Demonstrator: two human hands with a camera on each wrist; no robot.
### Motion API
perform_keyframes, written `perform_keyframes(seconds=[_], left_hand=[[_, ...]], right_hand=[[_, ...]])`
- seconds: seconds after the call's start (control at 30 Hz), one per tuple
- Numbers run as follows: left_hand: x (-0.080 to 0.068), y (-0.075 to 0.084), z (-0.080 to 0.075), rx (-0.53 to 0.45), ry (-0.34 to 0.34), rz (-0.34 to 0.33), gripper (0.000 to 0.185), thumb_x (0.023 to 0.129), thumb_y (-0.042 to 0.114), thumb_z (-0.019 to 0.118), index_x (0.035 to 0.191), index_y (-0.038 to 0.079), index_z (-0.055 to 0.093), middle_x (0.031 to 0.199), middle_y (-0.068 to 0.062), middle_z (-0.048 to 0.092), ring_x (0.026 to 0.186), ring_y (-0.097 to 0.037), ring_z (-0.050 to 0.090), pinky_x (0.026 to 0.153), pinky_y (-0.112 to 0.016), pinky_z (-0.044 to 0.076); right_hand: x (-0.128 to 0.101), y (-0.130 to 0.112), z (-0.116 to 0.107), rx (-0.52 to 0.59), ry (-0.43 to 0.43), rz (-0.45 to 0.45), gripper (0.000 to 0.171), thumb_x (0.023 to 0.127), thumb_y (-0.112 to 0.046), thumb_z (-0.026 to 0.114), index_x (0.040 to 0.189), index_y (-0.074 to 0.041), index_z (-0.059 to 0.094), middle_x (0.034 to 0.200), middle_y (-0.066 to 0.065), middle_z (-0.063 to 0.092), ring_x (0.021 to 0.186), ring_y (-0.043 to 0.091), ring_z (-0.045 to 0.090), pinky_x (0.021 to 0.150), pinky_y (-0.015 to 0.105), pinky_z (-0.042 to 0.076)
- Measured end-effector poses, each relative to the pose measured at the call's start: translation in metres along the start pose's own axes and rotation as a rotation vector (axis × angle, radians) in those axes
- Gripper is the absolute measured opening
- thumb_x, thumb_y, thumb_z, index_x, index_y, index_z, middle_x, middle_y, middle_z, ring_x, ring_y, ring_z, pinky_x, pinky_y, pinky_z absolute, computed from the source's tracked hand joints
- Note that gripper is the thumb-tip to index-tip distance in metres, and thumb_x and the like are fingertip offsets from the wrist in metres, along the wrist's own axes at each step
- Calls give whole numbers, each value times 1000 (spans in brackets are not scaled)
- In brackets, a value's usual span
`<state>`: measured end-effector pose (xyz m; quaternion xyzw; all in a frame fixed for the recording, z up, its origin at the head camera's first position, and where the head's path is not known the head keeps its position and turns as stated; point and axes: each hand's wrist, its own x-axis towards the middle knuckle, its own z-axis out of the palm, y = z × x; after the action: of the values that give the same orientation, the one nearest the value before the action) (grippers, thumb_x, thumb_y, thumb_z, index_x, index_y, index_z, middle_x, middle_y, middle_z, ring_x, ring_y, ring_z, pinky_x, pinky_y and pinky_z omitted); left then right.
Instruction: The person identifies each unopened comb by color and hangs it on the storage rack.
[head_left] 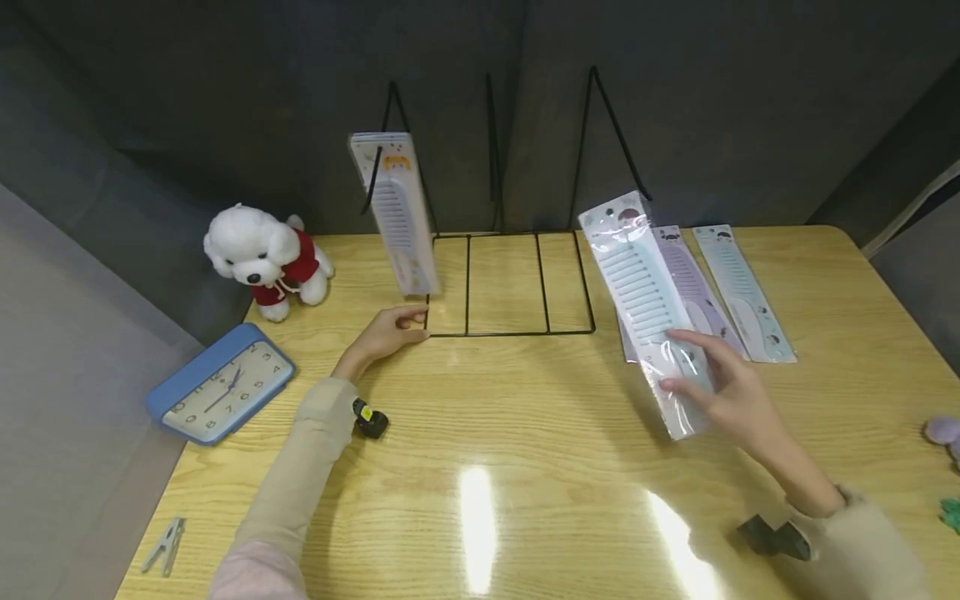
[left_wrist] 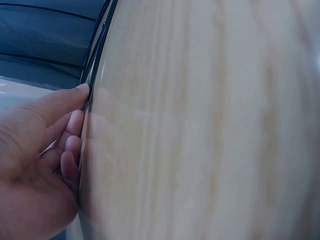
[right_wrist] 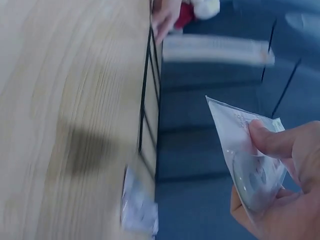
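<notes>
My right hand [head_left: 731,387] pinches the lower end of a packaged light-blue comb [head_left: 633,279], held tilted in its clear wrapper. In the right wrist view the thumb lies on the front of that packaged comb [right_wrist: 227,132]. At the front left corner of a black wire display rack [head_left: 510,334], my left hand [head_left: 384,335] grips the base wire. The left wrist view shows its curled fingers [left_wrist: 70,145] at the wire. Several packaged combs [head_left: 401,221] hang together on the rack's left hook. The middle and right hooks carry nothing.
More packaged combs, one purple [head_left: 693,287] and one pale blue [head_left: 746,300], lie right of the rack. On the left are a white toy dog [head_left: 251,246], a blue clock [head_left: 225,387] and a grey clip [head_left: 163,546]. A purple object [head_left: 943,431] sits at the right edge.
</notes>
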<state>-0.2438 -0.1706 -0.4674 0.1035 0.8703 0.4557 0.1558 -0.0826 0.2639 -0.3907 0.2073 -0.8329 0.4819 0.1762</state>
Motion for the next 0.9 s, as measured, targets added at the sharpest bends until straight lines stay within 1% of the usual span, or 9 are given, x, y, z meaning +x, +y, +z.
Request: perform_keyframes(seconds=[0.07, 0.13, 0.3, 0.37, 0.43, 0.5, 0.6, 0.73, 0.9], left_hand=[[0, 0, 0, 8, -5, -3, 54, 89, 16, 67, 139, 5, 49, 125, -16, 57, 106, -24, 47, 93, -38, 38], [0, 1, 0, 11, -13, -5, 54, 89, 18, 67, 139, 6, 48, 127, -16, 56, 107, -25, 46, 94, -39, 37], [-1, 2, -1, 2, -22, -10, 54, 90, 18, 66, 140, 7, 48, 128, -16, 56, 107, -25, 46, 95, -41, 37], [-1, 2, -1, 5, -18, -4, 54, 90, 17, 66, 140, 6, 48, 127, -16, 56, 106, -25, 46, 93, -39, 37], [-1, 2, -1, 6, -11, -1, 54, 90, 16, 66, 139, 5, 48, 125, -16, 57, 104, -24, 45, 92, -38, 37], [-1, 1, 0, 8, -6, 9, 53, 89, 15, 66, 138, 3, 49, 124, -17, 57, 103, -24, 46, 91, -37, 37], [-1, 0, 1, 1, -4, 9, 52, 89, 14, 67, 137, 3, 50, 122, -17, 58, 102, -24, 47, 91, -36, 38], [-1, 0, 1, -1, -7, 4, 52, 89, 14, 67, 137, 4, 50, 123, -17, 58, 103, -24, 46, 92, -37, 37], [0, 0, -1, 15, -9, 12, 52, 89, 15, 67, 138, 4, 50, 124, -17, 58, 104, -25, 47, 93, -38, 37]], right_hand=[[2, -9, 8, 24, -18, -73, 70, 52, 27, 72, 119, 16, 53, 126, -19, 53, 122, 0, 45, 101, 13, 33], [3, -19, 13, 22, -28, -107, 71, 51, 26, 73, 119, 14, 54, 125, -18, 55, 118, 0, 48, 99, 13, 35], [10, -42, 25, 10, -35, -108, 69, 53, 23, 75, 118, 8, 59, 115, -14, 59, 99, 1, 53, 78, 10, 42], [16, -48, 30, 4, -43, -117, 67, 54, 21, 76, 118, 5, 61, 110, -10, 60, 88, 1, 50, 67, 11, 40], [21, -53, 35, 0, -50, -136, 67, 56, 18, 77, 119, 3, 62, 108, -3, 63, 78, 3, 46, 60, 14, 36], [27, -57, 40, -11, -58, -148, 65, 57, 16, 78, 119, 1, 62, 104, 2, 64, 73, 5, 41, 55, 18, 32], [33, -60, 46, -16, -76, -152, 63, 60, 15, 79, 119, 0, 62, 102, 9, 63, 74, 6, 41, 53, 18, 33], [36, -62, 53, -14, -89, -130, 61, 62, 14, 78, 120, 0, 61, 102, 11, 62, 81, 5, 45, 55, 16, 38], [38, -62, 58, -7, -73, -108, 60, 64, 15, 77, 120, 1, 61, 102, 12, 62, 85, 3, 49, 59, 13, 44]])
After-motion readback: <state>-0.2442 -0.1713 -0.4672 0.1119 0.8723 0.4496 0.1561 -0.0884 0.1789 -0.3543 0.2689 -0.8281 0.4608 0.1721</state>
